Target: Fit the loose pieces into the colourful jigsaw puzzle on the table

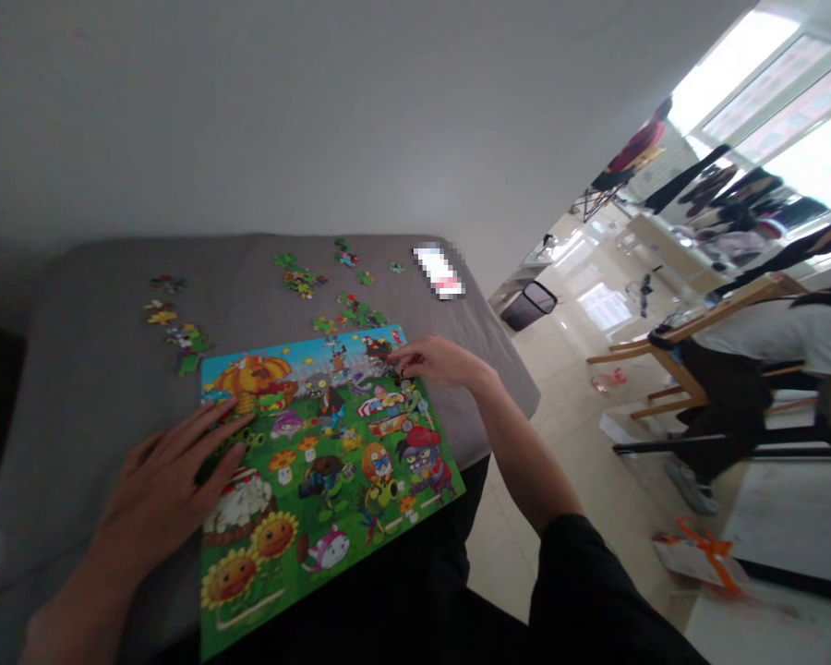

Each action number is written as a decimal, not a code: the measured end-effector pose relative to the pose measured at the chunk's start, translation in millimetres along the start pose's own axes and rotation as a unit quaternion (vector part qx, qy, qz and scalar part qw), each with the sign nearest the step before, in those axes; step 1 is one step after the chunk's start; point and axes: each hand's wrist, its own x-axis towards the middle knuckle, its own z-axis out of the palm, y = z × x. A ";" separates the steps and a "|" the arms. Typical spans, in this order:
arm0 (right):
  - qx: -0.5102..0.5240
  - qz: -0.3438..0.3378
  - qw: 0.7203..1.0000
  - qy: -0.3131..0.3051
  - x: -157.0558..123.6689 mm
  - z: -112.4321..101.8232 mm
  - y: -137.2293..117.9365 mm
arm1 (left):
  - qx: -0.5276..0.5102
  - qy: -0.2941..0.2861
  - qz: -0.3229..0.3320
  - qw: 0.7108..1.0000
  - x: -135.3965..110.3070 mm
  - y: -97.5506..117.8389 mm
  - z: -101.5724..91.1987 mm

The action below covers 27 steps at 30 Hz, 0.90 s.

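The jigsaw puzzle (332,517) lies with its long axis pointing away from the person. The left hand (159,480) rests open, fingers spread on it; the right hand (436,362) curls at its far edge, grip unclear.

Grey upholstered seat (97,388), cartoon jigsaw puzzle (332,462), loose pieces (301,280), pixelated white object (439,271)

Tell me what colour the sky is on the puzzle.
The sky on the puzzle is bright blue, best seen in the head view.

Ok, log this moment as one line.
left hand: resting on jigsaw puzzle | right hand: at puzzle's upper edge | loose pieces: on grey sofa
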 end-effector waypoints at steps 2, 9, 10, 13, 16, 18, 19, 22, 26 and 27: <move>-0.003 -0.003 1.000 -0.014 4.6 -2.7 -1.7 | -0.004 -0.005 0.000 1.000 -0.7 1.1 -0.4; 0.058 -0.012 0.998 -0.017 1.6 -5.4 0.2 | -0.012 -0.015 -0.007 1.000 -2.0 5.0 -2.8; 0.064 -0.013 0.998 -0.020 1.1 -4.7 0.7 | -0.011 -0.017 -0.008 1.000 -2.1 4.8 -2.8; 0.046 -0.009 0.999 -0.025 1.5 -0.9 2.7 | -0.004 -0.024 -0.008 1.000 -2.6 3.6 -2.1; 0.028 -0.006 1.000 -0.004 2.7 3.9 5.1 | -0.002 -0.021 -0.005 1.000 -3.5 2.8 -1.1; 0.021 -0.007 1.000 0.004 2.6 6.1 6.8 | -0.004 -0.017 -0.002 1.000 -4.3 3.0 -1.1; 0.015 -0.008 1.000 0.005 2.1 6.9 7.7 | -0.005 -0.017 -0.001 1.000 -4.6 3.2 -1.4; -0.020 -0.028 0.999 0.011 -0.4 8.4 11.4 | -0.007 -0.017 -0.004 1.000 -4.8 4.1 -2.8; -0.110 -0.052 0.990 0.072 -7.3 13.9 18.7 | -0.010 -0.021 -0.008 1.000 -3.5 5.4 -4.2; -0.125 -0.049 0.987 0.092 -10.3 16.8 20.4 | -0.010 -0.023 -0.009 1.000 -3.4 5.7 -4.3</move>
